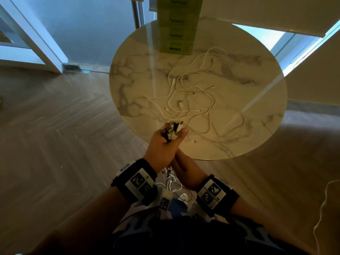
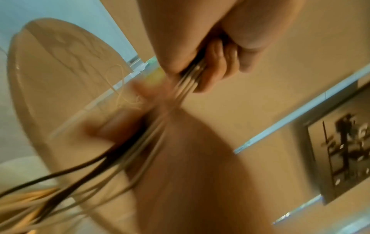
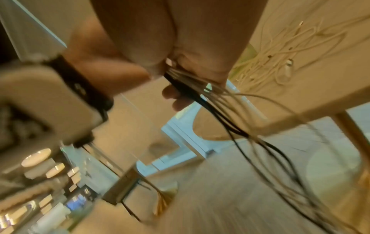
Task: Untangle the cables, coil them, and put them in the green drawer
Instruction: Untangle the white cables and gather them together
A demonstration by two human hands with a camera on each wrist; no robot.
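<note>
Fisted: my left hand (image 1: 164, 144) clamps the cable bundle (image 1: 172, 130) by its plugs | right hand (image 1: 185, 172) grips strands below (combing straight, I judge) | white cables (image 1: 195, 92) tangled before green drawer (image 1: 179, 24)

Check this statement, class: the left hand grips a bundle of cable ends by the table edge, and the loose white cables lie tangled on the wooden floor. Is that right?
One detail is wrong. The head view shows the loose white cables tangled on the round marble table, not on the floor. The rest holds: the left hand grips the bundle of cable ends at the table edge.
</note>
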